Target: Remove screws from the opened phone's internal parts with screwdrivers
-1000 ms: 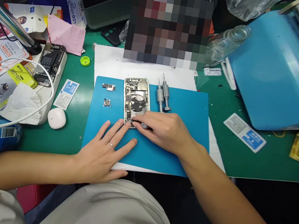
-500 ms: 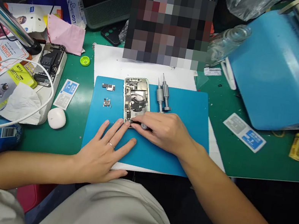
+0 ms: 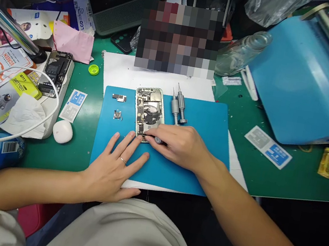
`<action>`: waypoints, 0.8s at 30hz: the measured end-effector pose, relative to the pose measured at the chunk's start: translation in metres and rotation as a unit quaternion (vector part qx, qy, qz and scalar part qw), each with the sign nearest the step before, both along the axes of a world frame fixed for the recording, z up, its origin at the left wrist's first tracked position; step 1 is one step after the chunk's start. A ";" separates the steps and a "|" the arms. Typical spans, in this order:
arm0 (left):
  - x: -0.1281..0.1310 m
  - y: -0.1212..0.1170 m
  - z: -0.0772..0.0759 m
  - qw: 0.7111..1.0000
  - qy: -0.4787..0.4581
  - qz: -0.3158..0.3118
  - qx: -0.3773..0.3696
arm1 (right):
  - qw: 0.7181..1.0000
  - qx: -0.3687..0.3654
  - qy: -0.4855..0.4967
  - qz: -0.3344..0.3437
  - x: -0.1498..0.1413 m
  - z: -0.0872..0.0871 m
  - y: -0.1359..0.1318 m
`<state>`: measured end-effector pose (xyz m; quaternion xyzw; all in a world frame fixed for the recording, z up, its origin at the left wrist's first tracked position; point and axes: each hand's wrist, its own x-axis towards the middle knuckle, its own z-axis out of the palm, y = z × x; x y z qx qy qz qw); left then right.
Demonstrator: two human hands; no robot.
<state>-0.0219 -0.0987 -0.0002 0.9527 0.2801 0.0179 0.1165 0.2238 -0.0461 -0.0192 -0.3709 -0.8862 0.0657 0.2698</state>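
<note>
An opened phone (image 3: 150,110) lies on the blue mat (image 3: 201,146), its inner parts and bare frame showing. My left hand (image 3: 117,165) rests flat on the mat with fingers spread, two fingertips at the phone's lower left corner. My right hand (image 3: 176,142) is closed in a pinch at the phone's bottom end. From under its fingers shows the grey round end of a screwdriver (image 3: 158,140); its tip is hidden. Two more grey screwdrivers, a left one (image 3: 175,107) and a right one (image 3: 181,102), lie just right of the phone.
Small phone parts (image 3: 117,114) and a metal-shielded piece (image 3: 119,97) lie left of the phone. A white earbud case (image 3: 62,132), a green cap (image 3: 93,69) and another opened phone (image 3: 55,72) are farther left. A glass jar (image 3: 243,52) lies behind, right of a blurred patch.
The whole view has shifted slightly. Both hands keep nearly the same places, the right one still pinching at the phone's bottom end.
</note>
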 end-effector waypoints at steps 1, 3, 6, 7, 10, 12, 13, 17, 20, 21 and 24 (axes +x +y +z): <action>0.000 0.000 0.000 1.000 0.000 0.001 0.000 | 1.000 0.001 0.001 0.000 0.000 0.000 0.000; 0.000 0.000 0.000 1.000 -0.001 0.001 0.000 | 1.000 -0.003 0.011 0.000 0.001 0.002 -0.001; -0.001 -0.001 0.000 1.000 -0.004 -0.001 0.000 | 0.999 -0.023 0.044 0.000 0.003 0.008 -0.003; -0.001 -0.001 0.000 1.000 -0.006 -0.002 0.000 | 0.998 -0.032 0.062 0.000 0.004 0.010 -0.003; -0.002 0.000 0.000 0.999 -0.027 -0.017 -0.002 | 0.988 -0.064 0.137 -0.015 0.008 0.017 -0.004; -0.003 0.002 -0.001 0.995 -0.073 -0.063 -0.007 | 0.974 -0.071 0.215 -0.028 0.012 0.020 -0.004; -0.003 0.003 -0.001 0.989 -0.109 -0.100 -0.007 | 0.963 -0.077 0.256 -0.035 0.015 0.021 -0.004; -0.001 0.007 -0.003 0.944 -0.249 -0.216 0.019 | 0.929 -0.119 0.345 -0.060 0.032 0.023 -0.007; 0.002 0.009 -0.004 0.933 -0.279 -0.225 0.028 | 0.937 -0.090 0.325 -0.094 0.047 0.024 -0.014; 0.003 0.010 -0.004 0.930 -0.284 -0.230 0.025 | 0.941 -0.081 0.312 -0.105 0.052 0.023 -0.017; 0.005 0.011 -0.003 0.926 -0.281 -0.251 0.006 | 0.952 -0.086 0.271 -0.117 0.061 0.018 -0.026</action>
